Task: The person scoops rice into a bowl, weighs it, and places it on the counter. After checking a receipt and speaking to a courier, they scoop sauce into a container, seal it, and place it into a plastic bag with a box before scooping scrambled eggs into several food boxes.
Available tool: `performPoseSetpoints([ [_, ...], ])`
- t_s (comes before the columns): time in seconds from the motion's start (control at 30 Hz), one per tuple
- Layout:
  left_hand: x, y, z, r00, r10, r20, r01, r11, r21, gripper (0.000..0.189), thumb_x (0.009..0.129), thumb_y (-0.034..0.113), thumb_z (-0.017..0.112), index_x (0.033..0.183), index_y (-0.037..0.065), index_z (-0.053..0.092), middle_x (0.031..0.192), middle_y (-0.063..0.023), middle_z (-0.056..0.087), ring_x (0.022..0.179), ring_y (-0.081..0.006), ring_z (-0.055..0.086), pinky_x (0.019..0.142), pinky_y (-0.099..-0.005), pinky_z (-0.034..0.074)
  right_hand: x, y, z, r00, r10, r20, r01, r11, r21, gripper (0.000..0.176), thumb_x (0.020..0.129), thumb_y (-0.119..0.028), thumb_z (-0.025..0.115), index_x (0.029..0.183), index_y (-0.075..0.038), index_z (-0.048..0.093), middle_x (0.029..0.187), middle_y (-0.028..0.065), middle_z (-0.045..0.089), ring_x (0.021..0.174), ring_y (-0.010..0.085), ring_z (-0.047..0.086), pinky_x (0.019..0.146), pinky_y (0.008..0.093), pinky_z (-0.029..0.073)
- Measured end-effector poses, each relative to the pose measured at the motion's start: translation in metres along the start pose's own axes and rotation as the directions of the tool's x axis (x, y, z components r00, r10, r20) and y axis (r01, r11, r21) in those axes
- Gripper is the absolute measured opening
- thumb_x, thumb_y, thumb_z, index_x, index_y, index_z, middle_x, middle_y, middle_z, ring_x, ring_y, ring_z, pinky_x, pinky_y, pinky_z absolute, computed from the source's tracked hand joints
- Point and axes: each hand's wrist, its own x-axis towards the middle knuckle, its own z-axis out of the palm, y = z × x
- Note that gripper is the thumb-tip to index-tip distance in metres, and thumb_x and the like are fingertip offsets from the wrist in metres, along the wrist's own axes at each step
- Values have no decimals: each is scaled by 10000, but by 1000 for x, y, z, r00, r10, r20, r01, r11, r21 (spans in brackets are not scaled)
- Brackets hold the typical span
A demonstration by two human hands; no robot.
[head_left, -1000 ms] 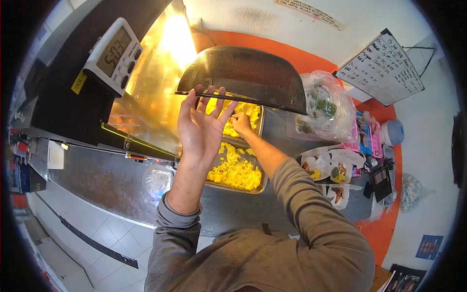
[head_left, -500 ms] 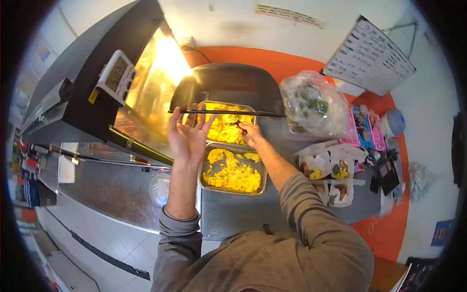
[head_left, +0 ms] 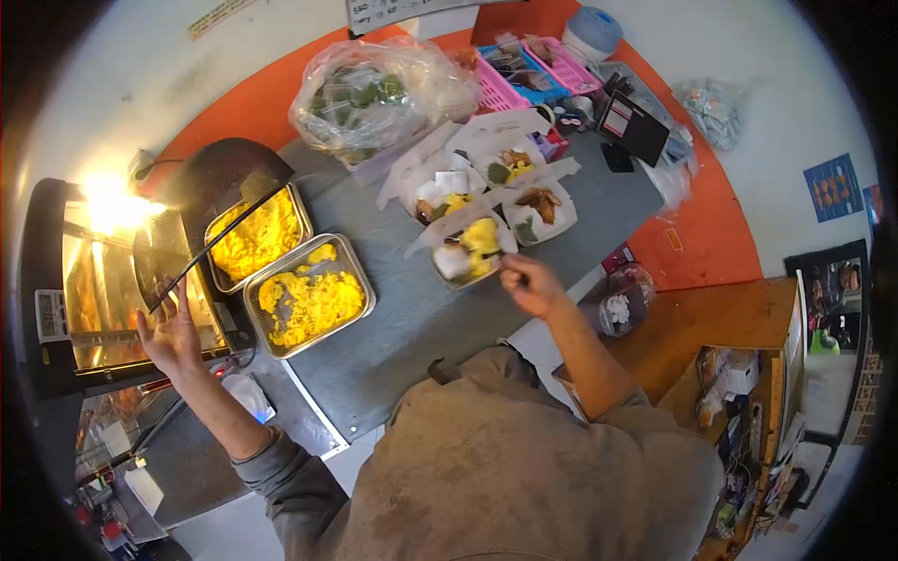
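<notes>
My left hand [head_left: 175,335] has its fingers spread against the lower end of the dark-rimmed mesh cover [head_left: 220,245]. Under and beside that cover lie two metal trays of yellow scrambled food, the rear tray [head_left: 301,210] and the front tray [head_left: 367,304]. My right hand [head_left: 535,285] is closed at the near edge of a white takeaway box [head_left: 449,262] that holds yellow food and something white. Whatever is between its fingers, perhaps a dark utensil handle, is too small to make out. More open boxes [head_left: 547,210] with brown, green and yellow food stand just behind.
A clear bag of green leaves [head_left: 365,103] sits at the back of the grey counter [head_left: 402,346]. Pink and blue baskets [head_left: 533,75] and a black card-like device [head_left: 636,126] lie at the back right. The lit warming cabinet [head_left: 112,280] stands left, wooden shelving [head_left: 720,327] right.
The view has turned right. My right hand has moved from the rear tray to the takeaway boxes. My left hand still stays at the cover's edge.
</notes>
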Motion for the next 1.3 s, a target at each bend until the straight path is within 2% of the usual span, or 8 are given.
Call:
performPoseSetpoints([
  [0.13,-5,-4,-4,999,21,-45,-21,1000,-16,365,910,161,508,1174,-72,411,1215,-241,497,1205,-370,455,1068,-648,253,12,-63,-73,942,-267,-206,232,956,-178,144,874,-56,602,967,45,558,864,93,598,673,107,564,550,238,468],
  [0.23,-12,-4,-15,1000,-7,-30,6,1000,-27,354,908,176,512,1143,-71,415,1202,-244,501,1186,-380,465,1063,-647,266,51,-71,-126,751,-638,-168,142,405,-903,153,898,-44,522,1013,56,542,956,137,602,734,183,595,601,314,484],
  [0.3,-16,-8,-22,998,2,-57,-3,1000,-5,360,903,184,519,1136,-71,416,1188,-247,504,1175,-388,470,1059,-647,272,62,-66,-143,570,-695,438,-137,-606,-783,172,884,-46,526,1024,50,551,1023,194,598,797,303,601,695,400,496],
  [0.5,-24,-16,-35,994,2,-108,0,1000,13,331,885,212,539,1092,-41,484,1112,-220,525,1116,-389,497,1044,-641,298,42,-61,-86,218,-795,566,119,-553,-824,134,886,-39,520,992,32,562,978,181,597,822,339,588,731,402,488],
  [0.7,-64,-40,-44,991,-33,-131,36,999,23,295,897,270,534,1057,24,510,995,-125,528,990,-313,526,968,-638,379,33,93,58,625,-501,599,687,-13,-727,106,865,-103,599,914,-10,613,821,135,606,739,288,594,668,347,472],
  [0.9,-97,-77,-140,946,-40,-322,95,983,157,332,879,420,552,1031,133,480,1012,-54,490,935,-247,509,941,-570,413,97,251,96,692,-283,664,679,-59,-732,214,862,-153,608,1021,-18,653,938,137,631,893,279,580,790,366,450],
  [1.2,-124,-173,-231,886,35,-462,134,934,330,528,908,574,400,1244,166,406,1223,-82,398,1098,-287,402,930,-520,416,41,163,-38,826,-328,459,469,-51,-882,218,896,-208,563,834,-5,611,757,134,601,651,312,561,607,385,442],
  [1.3,-125,-176,-236,860,137,-491,94,903,419,595,907,602,402,1299,154,391,1176,-95,438,1136,-285,395,925,-483,419,26,111,-55,629,-665,403,498,-54,-865,194,913,-178,537,857,-5,605,709,124,583,645,307,568,589,379,429],
])
